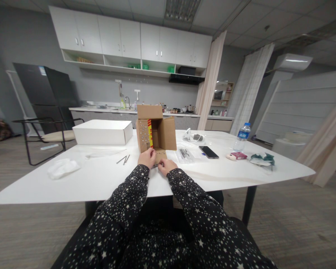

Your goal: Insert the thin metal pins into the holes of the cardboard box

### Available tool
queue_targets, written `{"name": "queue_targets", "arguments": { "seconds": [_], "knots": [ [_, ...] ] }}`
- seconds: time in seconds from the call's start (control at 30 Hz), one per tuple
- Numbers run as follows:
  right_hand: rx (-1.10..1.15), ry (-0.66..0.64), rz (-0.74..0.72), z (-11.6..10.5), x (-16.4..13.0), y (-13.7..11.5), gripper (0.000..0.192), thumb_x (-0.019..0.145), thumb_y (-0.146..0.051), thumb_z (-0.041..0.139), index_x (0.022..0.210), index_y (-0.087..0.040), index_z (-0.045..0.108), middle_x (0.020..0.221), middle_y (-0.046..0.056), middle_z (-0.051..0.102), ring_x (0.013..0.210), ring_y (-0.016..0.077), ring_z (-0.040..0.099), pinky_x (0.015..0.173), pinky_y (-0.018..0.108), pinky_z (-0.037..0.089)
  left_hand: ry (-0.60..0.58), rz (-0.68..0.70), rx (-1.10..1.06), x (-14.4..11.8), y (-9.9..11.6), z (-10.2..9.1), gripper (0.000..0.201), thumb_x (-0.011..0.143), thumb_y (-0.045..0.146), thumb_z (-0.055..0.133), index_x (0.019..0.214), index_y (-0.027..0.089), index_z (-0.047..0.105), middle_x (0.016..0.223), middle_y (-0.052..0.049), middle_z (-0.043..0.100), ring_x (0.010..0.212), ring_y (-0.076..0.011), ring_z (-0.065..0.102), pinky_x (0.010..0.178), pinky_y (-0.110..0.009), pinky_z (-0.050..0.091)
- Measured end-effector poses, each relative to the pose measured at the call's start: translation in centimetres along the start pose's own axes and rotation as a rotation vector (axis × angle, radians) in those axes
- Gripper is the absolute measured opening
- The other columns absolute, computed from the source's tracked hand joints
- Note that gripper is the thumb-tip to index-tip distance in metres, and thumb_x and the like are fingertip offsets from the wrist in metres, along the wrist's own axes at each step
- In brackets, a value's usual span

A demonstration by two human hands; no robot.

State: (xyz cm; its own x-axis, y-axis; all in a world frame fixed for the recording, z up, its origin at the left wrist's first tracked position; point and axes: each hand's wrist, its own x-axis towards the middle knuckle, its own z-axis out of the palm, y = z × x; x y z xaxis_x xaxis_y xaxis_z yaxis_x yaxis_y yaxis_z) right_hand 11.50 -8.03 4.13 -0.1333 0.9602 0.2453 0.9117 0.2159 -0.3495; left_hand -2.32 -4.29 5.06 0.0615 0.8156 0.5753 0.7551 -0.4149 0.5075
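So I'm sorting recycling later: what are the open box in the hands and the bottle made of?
The open box looks like plain brown corrugated cardboard, matte, with folded flaps. The bottle seems to be clear plastic: see-through body, blue cap and label.

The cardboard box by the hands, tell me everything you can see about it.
The cardboard box is small, brown and lies on its side on the white table, its open end facing the person. Its flaps are spread: one stands up, one lies flat toward the hands. A red and yellow strip shows inside its left wall. The left hand and right hand both grip the lower flap's edge.
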Motion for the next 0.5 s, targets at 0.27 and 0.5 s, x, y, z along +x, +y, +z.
{"name": "queue_targets", "arguments": {
  "seconds": [0.27, 0.5],
  "knots": [
    [0.007, 0.002, -0.005, 0.05, 0.05, 0.03, 0.025, 0.082, -0.033, 0.049, 0.096, -0.024, 0.068, 0.09, 0.003, 0.069, 0.083, 0.0177, 0.061, 0.067, 0.025, 0.04, -0.004, 0.006, 0.015, 0.13, -0.35, 0.27, 0.026, 0.086, 0.035, 0.04, 0.087, 0.022, 0.062, 0.079, -0.003, 0.069, 0.074, -0.0174, 0.062, 0.068, -0.026, 0.042],
    [0.0, -0.006, -0.002, -0.03, 0.0, 0.02, 0.024, 0.083, -0.034, 0.049, 0.096, -0.025, 0.067, 0.091, 0.003, 0.069, 0.083, 0.0176, 0.061, 0.067, 0.025, 0.04, -0.02, -0.004, 0.022, 0.07, -0.38, 0.24, 0.026, 0.086, 0.035, 0.039, 0.089, 0.022, 0.062, 0.08, -0.003, 0.069, 0.074, -0.0173, 0.062, 0.069, -0.026, 0.043]
  ]
}}
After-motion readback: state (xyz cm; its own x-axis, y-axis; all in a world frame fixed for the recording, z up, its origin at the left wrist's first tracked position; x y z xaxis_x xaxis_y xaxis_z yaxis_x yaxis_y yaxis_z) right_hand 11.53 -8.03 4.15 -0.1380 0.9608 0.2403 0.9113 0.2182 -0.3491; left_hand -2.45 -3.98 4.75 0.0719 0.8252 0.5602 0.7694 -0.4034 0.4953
